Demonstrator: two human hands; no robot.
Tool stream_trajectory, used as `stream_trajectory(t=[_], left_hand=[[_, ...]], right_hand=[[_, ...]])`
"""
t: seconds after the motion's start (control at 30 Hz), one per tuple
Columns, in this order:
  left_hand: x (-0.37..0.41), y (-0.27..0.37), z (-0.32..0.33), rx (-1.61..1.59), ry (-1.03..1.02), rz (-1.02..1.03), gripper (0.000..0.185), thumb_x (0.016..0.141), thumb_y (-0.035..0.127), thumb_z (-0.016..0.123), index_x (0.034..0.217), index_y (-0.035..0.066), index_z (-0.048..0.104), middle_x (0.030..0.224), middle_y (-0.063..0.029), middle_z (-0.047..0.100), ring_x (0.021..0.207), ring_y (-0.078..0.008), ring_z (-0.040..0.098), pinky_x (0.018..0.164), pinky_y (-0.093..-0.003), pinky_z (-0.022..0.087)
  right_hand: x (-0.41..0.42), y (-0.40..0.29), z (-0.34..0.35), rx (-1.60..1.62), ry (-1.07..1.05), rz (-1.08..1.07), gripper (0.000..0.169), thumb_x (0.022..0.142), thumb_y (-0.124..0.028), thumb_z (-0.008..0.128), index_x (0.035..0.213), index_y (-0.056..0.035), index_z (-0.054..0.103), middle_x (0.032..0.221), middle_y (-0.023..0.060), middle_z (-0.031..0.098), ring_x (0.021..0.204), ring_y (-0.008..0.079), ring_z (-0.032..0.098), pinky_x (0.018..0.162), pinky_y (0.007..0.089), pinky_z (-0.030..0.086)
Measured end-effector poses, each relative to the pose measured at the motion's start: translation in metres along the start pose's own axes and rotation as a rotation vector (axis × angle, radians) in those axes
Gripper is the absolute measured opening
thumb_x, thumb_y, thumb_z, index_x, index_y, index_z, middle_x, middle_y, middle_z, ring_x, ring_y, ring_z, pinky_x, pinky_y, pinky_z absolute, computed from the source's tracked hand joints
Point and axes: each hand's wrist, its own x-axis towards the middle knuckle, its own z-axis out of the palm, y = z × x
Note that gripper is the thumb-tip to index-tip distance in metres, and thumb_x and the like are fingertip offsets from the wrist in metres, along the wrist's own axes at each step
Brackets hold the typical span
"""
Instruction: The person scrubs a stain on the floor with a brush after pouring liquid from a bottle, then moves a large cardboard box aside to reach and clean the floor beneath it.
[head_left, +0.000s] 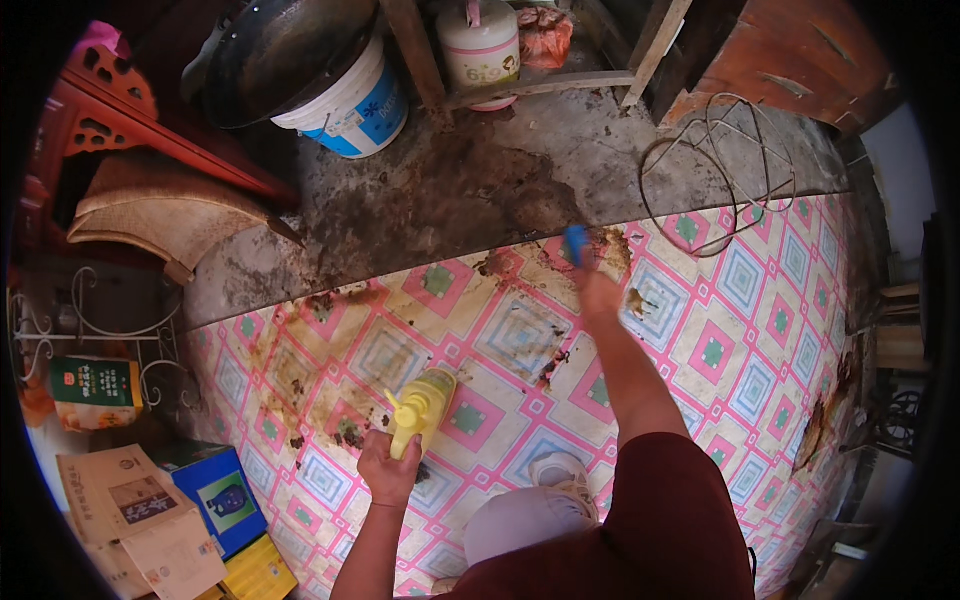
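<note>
My left hand (390, 466) is closed around the handle of a yellow plastic pump bottle (424, 405), held over the patterned floor sheet. Farther forward and to the right, my right hand (597, 289) grips a small blue object (576, 244), blurred, so its kind is unclear. The blue object is at the far edge of the pink, blue and cream floor sheet (712, 352), where brown stains and torn patches show. Beyond that edge lies the stained concrete floor (495, 180).
A white and blue bucket (360, 105) stands ahead with a large wok (285, 52) above it. Looped wire (720, 172) lies at the right. A wooden frame (540, 84), a red cabinet (802, 60), a woven chair part (165, 202) and cardboard boxes (139, 510) surround the floor.
</note>
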Motion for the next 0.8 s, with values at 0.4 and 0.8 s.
stream_trajectory(t=[0.4,0.8], left_hand=[[0.005,-0.001,0.000,-0.020,-0.045,-0.015,0.024,0.064,0.016,0.073,0.065,0.003,0.053,0.067,-0.0114,0.051,0.062,-0.0299,0.052,0.056,-0.0376,0.042],[0.009,0.004,-0.002,-0.030,-0.054,0.006,0.023,0.066,0.015,0.072,0.067,0.003,0.053,0.067,-0.0117,0.050,0.062,-0.0297,0.051,0.058,-0.0376,0.042]], right_hand=[[-0.035,-0.047,0.040,0.116,-0.285,-0.226,0.056,0.086,-0.054,0.024,0.124,-0.0174,0.042,0.092,0.0205,0.062,0.087,0.0360,0.060,0.078,0.0454,0.043],[-0.024,0.018,0.037,0.391,-0.002,0.057,0.043,0.089,-0.037,0.040,0.130,-0.0238,0.039,0.077,0.0157,0.063,0.070,0.0327,0.062,0.059,0.0470,0.044]])
